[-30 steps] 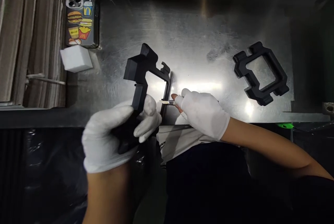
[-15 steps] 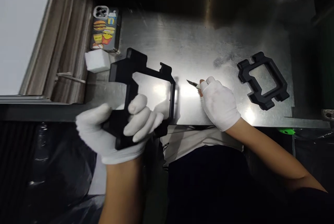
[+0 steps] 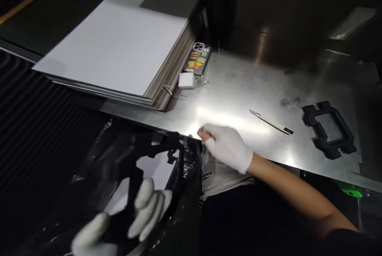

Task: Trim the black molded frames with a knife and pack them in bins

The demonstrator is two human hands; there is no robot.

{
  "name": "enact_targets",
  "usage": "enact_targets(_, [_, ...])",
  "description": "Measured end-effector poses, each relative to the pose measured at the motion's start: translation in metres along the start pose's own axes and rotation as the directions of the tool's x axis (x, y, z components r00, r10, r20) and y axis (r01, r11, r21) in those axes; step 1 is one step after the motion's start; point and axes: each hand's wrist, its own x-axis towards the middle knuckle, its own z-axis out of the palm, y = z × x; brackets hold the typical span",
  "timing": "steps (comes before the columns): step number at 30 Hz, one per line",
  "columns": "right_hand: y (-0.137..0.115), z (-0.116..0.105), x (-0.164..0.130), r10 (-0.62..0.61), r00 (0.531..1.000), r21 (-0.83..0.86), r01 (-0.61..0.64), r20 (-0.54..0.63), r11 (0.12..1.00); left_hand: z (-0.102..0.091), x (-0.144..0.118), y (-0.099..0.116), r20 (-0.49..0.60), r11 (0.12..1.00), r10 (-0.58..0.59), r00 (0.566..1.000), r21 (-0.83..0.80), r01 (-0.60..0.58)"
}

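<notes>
My left hand (image 3: 146, 212), in a white glove and blurred, grips a black angular frame (image 3: 136, 186) with a square opening. Hand and frame are below the table's front edge, over a black plastic bag (image 3: 95, 156). My right hand (image 3: 228, 146), its glove leaving the thumb and index fingertips bare, is at the table edge with fingers curled together. Nothing shows in them. A craft knife (image 3: 273, 123) with a pale handle lies on the metal table to the right of that hand. Farther right lies a second black frame (image 3: 337, 138).
At the left of the metal table (image 3: 238, 85) stands a thick stack of white-topped sheets (image 3: 119, 45). Beside it are a phone in a patterned case (image 3: 197, 59) and a small white block (image 3: 186, 80). Something bright green (image 3: 349, 188) shows below the right front edge.
My right hand has let go of the craft knife and moved left. My left hand has carried the black frame down off the table's edge. The view has swung left.
</notes>
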Motion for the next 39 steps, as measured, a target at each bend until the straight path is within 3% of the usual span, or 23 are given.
enact_targets(1, [-0.006, -0.007, 0.025, -0.050, 0.996, -0.136, 0.040, -0.070, 0.990, -0.004, -0.011, -0.001, -0.043, 0.985, -0.012, 0.999, 0.172, 0.019])
enact_targets(3, [-0.013, -0.021, 0.082, -0.214, 0.963, -0.400, 0.134, -0.164, 0.907, -0.002, -0.024, -0.007, -0.144, 0.875, -0.058, 0.988, 0.470, 0.120])
enact_targets(6, [-0.014, -0.031, 0.152, -0.331, 0.941, -0.652, 0.214, -0.062, 0.728, 0.015, -0.023, -0.022, -0.340, 0.658, -0.168, 0.925, 0.660, 0.362])
enact_targets(8, [-0.007, -0.028, 0.163, -0.343, 0.939, -0.722, 0.251, 0.020, 0.645, 0.026, -0.018, -0.033, -0.407, 0.598, -0.202, 0.891, 0.669, 0.441])
enact_targets(11, [0.005, -0.022, 0.123, -0.329, 0.943, -0.708, 0.271, 0.057, 0.652, 0.029, -0.013, -0.048, -0.398, 0.620, -0.203, 0.895, 0.655, 0.432])
enact_targets(15, [0.013, -0.017, 0.024, -0.242, 0.969, -0.464, 0.196, -0.042, 0.864, 0.020, -0.008, -0.060, -0.369, 0.726, -0.252, 0.895, 0.540, 0.427])
enact_targets(17, [0.015, -0.008, -0.020, -0.299, 0.952, -0.304, 0.265, -0.068, 0.915, 0.018, -0.004, -0.062, -0.352, 0.739, -0.267, 0.897, 0.523, 0.425])
enact_targets(20, [0.020, 0.012, -0.061, -0.426, 0.904, -0.206, 0.413, -0.022, 0.887, 0.019, 0.006, -0.062, -0.328, 0.712, -0.278, 0.903, 0.560, 0.423])
enact_targets(24, [0.029, 0.028, -0.073, -0.449, 0.893, -0.214, 0.433, -0.033, 0.876, 0.024, 0.015, -0.061, -0.315, 0.680, -0.278, 0.908, 0.603, 0.417])
enact_targets(27, [0.031, 0.024, -0.072, -0.491, 0.871, -0.209, 0.483, 0.014, 0.851, 0.026, 0.016, -0.062, -0.331, 0.669, -0.267, 0.905, 0.613, 0.421])
enact_targets(30, [0.030, 0.017, -0.074, -0.482, 0.876, -0.266, 0.456, -0.035, 0.849, 0.028, 0.017, -0.063, -0.342, 0.654, -0.270, 0.900, 0.621, 0.432])
enact_targets(33, [0.027, 0.013, -0.075, -0.553, 0.833, -0.221, 0.546, 0.035, 0.808, 0.033, 0.018, -0.063, -0.353, 0.640, -0.247, 0.902, 0.640, 0.426])
enact_targets(36, [0.024, 0.009, -0.075, -0.509, 0.861, -0.247, 0.493, -0.002, 0.835, 0.038, 0.019, -0.064, -0.374, 0.610, -0.222, 0.900, 0.667, 0.428])
enact_targets(39, [0.023, 0.006, -0.075, -0.503, 0.859, -0.182, 0.512, 0.095, 0.840, 0.041, 0.019, -0.065, -0.395, 0.587, -0.230, 0.889, 0.673, 0.451])
